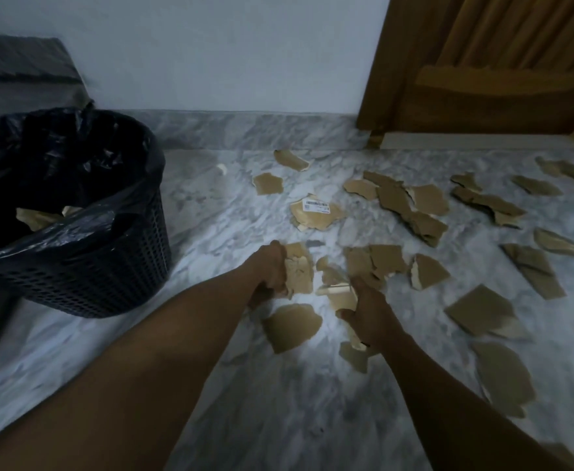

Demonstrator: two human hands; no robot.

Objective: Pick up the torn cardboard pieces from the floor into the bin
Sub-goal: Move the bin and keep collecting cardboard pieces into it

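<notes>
Left hand (268,271): clenched on a torn brown cardboard piece (299,270). Right hand (369,312): clenched on pale scraps (338,294). Black mesh plastic bin with black liner (85,266): ten o'clock from both hands, left nearer. Further pieces (411,205): strewn one to three o'clock on grey marble floor (279,402).

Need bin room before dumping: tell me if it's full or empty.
Neither: the bin holds a few cardboard pieces low inside its black liner; plenty of room.
</notes>
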